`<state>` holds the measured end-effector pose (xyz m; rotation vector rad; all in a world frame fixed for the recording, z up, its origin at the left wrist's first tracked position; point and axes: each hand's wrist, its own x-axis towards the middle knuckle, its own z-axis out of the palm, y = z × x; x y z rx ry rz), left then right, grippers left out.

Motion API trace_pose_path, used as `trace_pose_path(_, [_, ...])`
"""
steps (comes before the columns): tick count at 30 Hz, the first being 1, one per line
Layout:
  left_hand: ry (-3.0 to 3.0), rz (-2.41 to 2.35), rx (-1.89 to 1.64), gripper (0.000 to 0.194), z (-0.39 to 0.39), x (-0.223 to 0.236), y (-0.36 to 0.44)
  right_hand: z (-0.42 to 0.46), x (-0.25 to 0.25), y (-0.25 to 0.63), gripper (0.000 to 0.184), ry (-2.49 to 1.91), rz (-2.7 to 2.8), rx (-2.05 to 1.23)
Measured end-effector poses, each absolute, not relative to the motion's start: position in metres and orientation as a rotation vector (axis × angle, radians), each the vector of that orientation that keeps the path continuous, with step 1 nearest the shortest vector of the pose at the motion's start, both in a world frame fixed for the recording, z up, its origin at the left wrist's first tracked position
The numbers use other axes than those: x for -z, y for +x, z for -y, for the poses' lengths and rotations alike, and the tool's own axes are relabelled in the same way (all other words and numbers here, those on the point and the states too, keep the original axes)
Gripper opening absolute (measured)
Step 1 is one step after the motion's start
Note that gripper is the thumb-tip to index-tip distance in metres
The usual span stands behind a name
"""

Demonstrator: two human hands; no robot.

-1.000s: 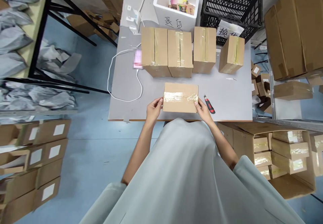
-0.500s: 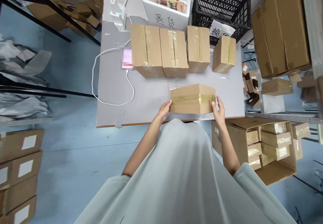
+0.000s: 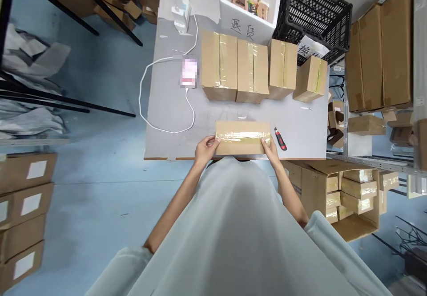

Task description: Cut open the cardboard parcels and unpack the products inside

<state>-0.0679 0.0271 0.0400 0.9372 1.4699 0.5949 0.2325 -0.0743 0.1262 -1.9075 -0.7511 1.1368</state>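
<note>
Head view, the only one, shows what looks like a two-handed handling step: a brown cardboard box (image 3: 243,148) with shiny clear tape along its upper face sits between the hands at the centre of the frame, over the front edge area of the grey table (image 3: 173,147). Whether it rests there or is slightly raised, I cannot tell. Any next move would seem to call for even pressure from both ends to keep it level. The left hand (image 3: 204,151) has its fingers clamped on the left end, the right hand (image 3: 271,152) on the right, thumb on the upper face. Both forearms slant inward from the lower frame, elbows spread. Just beyond the right hand lies a red-and-black utility knife (image 3: 280,139).
</note>
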Motion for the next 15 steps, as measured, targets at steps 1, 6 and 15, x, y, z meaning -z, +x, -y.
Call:
trace_pose_path(1, [0.938, -1.464, -0.568, 0.063, -0.029, -0.040, -0.074, 0.072, -0.121, 0.227, 0.100, -1.910, 0.711, -1.131])
trace_pose_path(6, [0.977, -1.413, -0.535, 0.062, -0.076, -0.042, -0.090, 0.066, -0.115, 0.225, 0.094, -2.014, 0.560, -1.093])
trace_pose_path(15, [1.385, -1.449, -0.648, 0.095, -0.282, -0.064, -0.074, 0.015, -0.133, 0.267, 0.112, -1.979, 0.249, -0.900])
